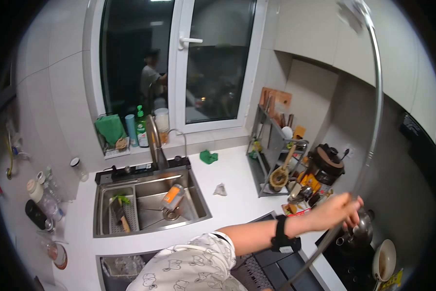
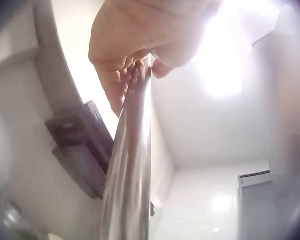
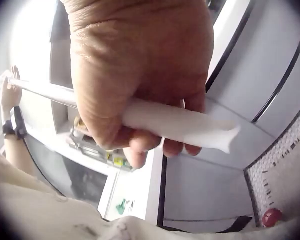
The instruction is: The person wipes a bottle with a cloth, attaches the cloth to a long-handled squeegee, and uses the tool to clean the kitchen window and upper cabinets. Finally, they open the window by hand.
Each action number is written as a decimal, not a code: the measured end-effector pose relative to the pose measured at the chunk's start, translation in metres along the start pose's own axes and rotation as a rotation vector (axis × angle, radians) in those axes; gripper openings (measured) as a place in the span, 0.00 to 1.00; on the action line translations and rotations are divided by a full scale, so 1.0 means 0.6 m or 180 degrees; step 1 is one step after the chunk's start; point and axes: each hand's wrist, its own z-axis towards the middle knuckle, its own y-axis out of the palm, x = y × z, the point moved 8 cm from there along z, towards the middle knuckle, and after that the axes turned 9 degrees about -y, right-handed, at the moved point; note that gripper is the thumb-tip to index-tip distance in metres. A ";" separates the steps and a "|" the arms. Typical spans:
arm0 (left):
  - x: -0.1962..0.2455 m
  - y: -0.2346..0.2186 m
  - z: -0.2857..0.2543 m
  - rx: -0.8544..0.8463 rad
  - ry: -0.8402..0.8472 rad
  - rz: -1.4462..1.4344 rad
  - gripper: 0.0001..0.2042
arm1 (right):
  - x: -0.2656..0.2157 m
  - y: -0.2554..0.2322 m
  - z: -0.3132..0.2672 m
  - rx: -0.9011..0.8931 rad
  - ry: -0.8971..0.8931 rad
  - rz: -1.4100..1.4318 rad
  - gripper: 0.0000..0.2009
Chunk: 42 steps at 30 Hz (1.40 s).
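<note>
A long, thin metal pole (image 1: 378, 106) curves from the bottom of the head view up to the ceiling at the top right. Its top end is blurred. My left hand (image 1: 342, 211), with a black strap on its wrist, grips the pole at mid-height above the stove. In the left wrist view the fingers (image 2: 132, 75) curl round the shiny pole (image 2: 130, 175). My right hand (image 3: 140, 100) grips the pole's white lower end (image 3: 190, 125); this hand is outside the head view. The right wrist view also shows the left hand (image 3: 10, 92) far up the pole.
A steel sink (image 1: 198, 194) holding a bottle and a brush sits in the white counter. A dish rack (image 1: 271, 145) and a dark cooker (image 1: 327, 162) stand to the right. A kettle (image 1: 361, 230) and a bowl (image 1: 384, 259) stand on the black stove. Wall cupboards hang overhead at the right.
</note>
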 end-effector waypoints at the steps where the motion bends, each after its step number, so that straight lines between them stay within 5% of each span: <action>1: 0.029 -0.036 -0.025 0.0243 0.0188 0.0094 0.17 | -0.020 0.009 0.042 -0.0269 -0.0113 -0.0148 0.17; 3: 0.097 -0.103 -0.087 0.0913 0.0391 0.0207 0.17 | -0.059 0.036 0.118 -0.0712 -0.0411 -0.0406 0.20; 5: 0.146 -0.161 -0.158 0.1442 0.0399 0.0799 0.18 | -0.091 0.081 0.213 -0.1027 -0.1490 -0.0502 0.12; 7: 0.179 -0.204 -0.228 0.1898 0.0453 0.1007 0.18 | -0.126 0.115 0.282 -0.1390 -0.0948 -0.0948 0.16; 10: 0.238 -0.248 -0.327 0.2441 0.0671 0.1239 0.17 | -0.234 0.150 0.338 -0.1616 -0.1357 -0.1563 0.19; 12: 0.281 -0.270 -0.395 0.2825 0.0893 0.1330 0.18 | -0.287 0.184 0.362 -0.2395 -0.1387 -0.2075 0.20; 17: 0.354 -0.304 -0.531 0.3351 0.1372 0.1316 0.22 | -0.468 0.139 0.433 -0.2543 -0.1783 -0.2458 0.25; 21: 0.373 -0.312 -0.616 0.3875 0.1558 0.1531 0.23 | -0.706 0.039 0.503 -0.1763 -0.2432 -0.3336 0.23; 24: 0.395 -0.302 -0.674 0.4399 0.1557 0.1712 0.22 | -0.929 -0.017 0.525 -0.1084 -0.3504 -0.3816 0.20; 29: 0.410 -0.276 -0.752 0.5129 0.1432 0.1916 0.21 | -1.249 -0.054 0.564 -0.0068 -0.4649 -0.3430 0.15; 33: 0.386 -0.234 -0.775 0.6507 0.1345 0.2100 0.18 | -1.374 -0.045 0.681 0.0351 -0.4787 -0.3458 0.18; 37: 0.366 -0.173 -0.757 0.6960 0.1266 0.2428 0.18 | -1.471 -0.053 0.817 0.1196 -0.4777 -0.3364 0.21; 40: 0.316 -0.147 -0.767 0.7600 0.0480 0.2852 0.20 | -1.547 -0.064 0.845 0.2071 -0.5233 -0.2930 0.23; 41: 0.293 -0.145 -0.763 0.7610 0.0631 0.2563 0.18 | -1.575 -0.067 0.844 0.2385 -0.5377 -0.2802 0.23; 42: 0.286 -0.150 -0.709 0.7832 0.0052 0.1921 0.19 | -1.596 -0.069 0.849 0.2539 -0.5388 -0.2627 0.22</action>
